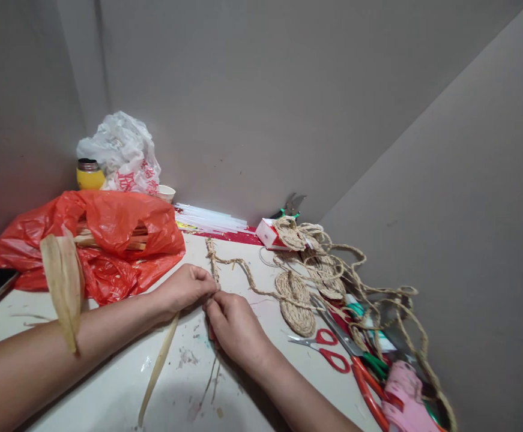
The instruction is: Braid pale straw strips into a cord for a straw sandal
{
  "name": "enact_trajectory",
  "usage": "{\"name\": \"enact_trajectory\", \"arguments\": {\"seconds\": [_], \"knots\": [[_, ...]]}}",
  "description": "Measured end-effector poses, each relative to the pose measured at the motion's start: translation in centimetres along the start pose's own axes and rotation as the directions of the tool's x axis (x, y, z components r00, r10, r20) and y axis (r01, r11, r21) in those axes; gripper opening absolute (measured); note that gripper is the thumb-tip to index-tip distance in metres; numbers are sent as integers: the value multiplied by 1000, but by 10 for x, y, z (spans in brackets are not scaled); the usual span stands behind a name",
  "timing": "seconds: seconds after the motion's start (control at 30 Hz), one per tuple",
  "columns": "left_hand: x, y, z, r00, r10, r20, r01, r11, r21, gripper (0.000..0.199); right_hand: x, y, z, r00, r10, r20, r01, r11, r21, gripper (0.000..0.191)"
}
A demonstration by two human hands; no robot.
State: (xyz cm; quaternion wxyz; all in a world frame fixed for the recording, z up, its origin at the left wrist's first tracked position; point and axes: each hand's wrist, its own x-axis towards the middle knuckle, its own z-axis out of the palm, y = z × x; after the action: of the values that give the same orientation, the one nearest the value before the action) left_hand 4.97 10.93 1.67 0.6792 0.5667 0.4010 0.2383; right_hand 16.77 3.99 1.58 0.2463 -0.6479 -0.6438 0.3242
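Note:
My left hand (189, 289) is closed in a pinch on the lower end of a braided straw cord (212, 255). My right hand (232, 321) is closed just below and to the right, its fingertips meeting the left ones at the cord's end; what it grips is hidden. A thin braid runs right from the cord toward an oval coil of woven straw (295, 303). A long pale husk strip (160, 366) hangs down from beneath my left hand. A wider dry husk (65, 282) lies across my left forearm.
Red-handled scissors (324, 345) lie right of my hands, with larger shears, a pink glue gun (405, 396) and tangled cord beyond. An orange plastic bag (121, 240) is at left, white sticks (211, 219) by the wall.

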Motion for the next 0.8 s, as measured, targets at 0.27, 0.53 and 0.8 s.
{"name": "enact_trajectory", "arguments": {"seconds": [0.27, 0.53, 0.8], "knots": [[1, 7, -10, 997, 19, 71, -13, 996, -88, 20, -16, -20, -49, 990, -141, 7, 141, 989, 43, 41], [2, 5, -11, 991, 16, 136, -8, 998, -59, 23, 19, 10, -34, 966, 127, 225, -250, 673, 696, 31], [0, 6, -8, 992, 31, 125, -46, 992, 120, 19, 21, 13, -33, 926, 142, 349, -339, 721, 605, 32]]}}
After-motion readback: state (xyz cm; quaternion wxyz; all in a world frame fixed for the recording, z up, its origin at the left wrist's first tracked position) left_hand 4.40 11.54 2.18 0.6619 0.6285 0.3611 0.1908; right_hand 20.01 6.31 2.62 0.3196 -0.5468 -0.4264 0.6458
